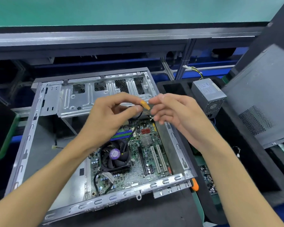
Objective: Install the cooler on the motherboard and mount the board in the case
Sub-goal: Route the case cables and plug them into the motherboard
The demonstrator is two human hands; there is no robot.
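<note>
Open desktop case (25, 141) lying flat on the bench, drive cage (105, 94) at the far end. Motherboard (138, 163) seated inside the case toward its right wall, blue and green memory slots near the middle, white expansion slots to the right. Black fan cooler (116, 157) with a round purple hub label sitting on the board, just left of the expansion slots. Left hand (110, 115) raised above the board, thumb and forefinger pinching an orange connector (145, 104) on a black cable (129, 138) that drops past the cooler fan. Right hand (174, 112) just beside it, fingers loosely curved with tips close to the connector; contact with it cannot be told, nothing plainly gripped. Small white connector (151, 118) showing just below the right fingertips. Grey power supply (208, 95) standing in black foam to the right of the case, yellow and black leads trailing up behind it. Dark side panel (259, 99) leaning at far right. Orange tool handle (195, 185) poking out at the near right corner of the case.
</note>
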